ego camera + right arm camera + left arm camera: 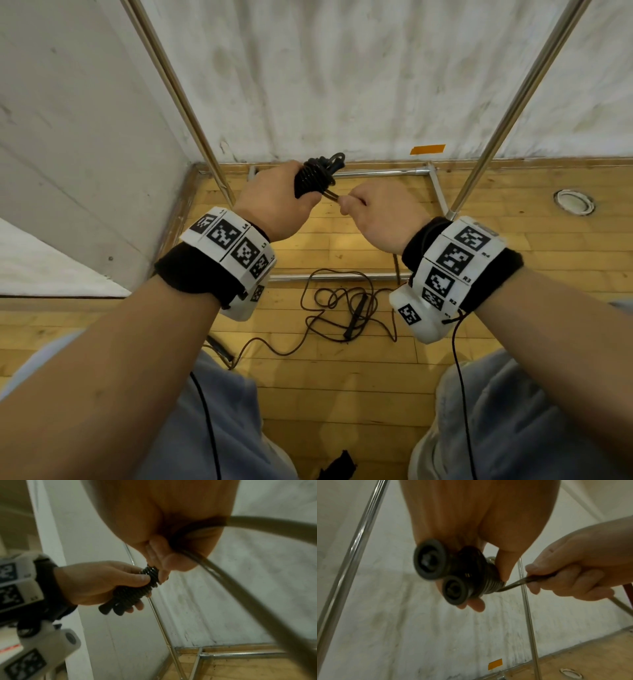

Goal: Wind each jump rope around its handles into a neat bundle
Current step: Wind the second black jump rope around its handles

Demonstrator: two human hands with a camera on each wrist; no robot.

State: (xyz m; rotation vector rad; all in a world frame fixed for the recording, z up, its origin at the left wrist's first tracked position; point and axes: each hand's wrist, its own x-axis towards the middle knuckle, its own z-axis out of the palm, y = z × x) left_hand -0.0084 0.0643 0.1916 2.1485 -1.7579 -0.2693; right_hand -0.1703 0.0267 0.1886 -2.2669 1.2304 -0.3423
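Black coils of cord wrap the two handles of a jump rope bundle, held just above the middle of the head view. The left hand curls around it, thumb pressing the coils. Just beside it, the right hand pinches the cord's free end between thumb and curled fingers. Lower in the frame, a second jump rope lies loose and tangled on the wooden floor, beside a metal frame along the white wall.
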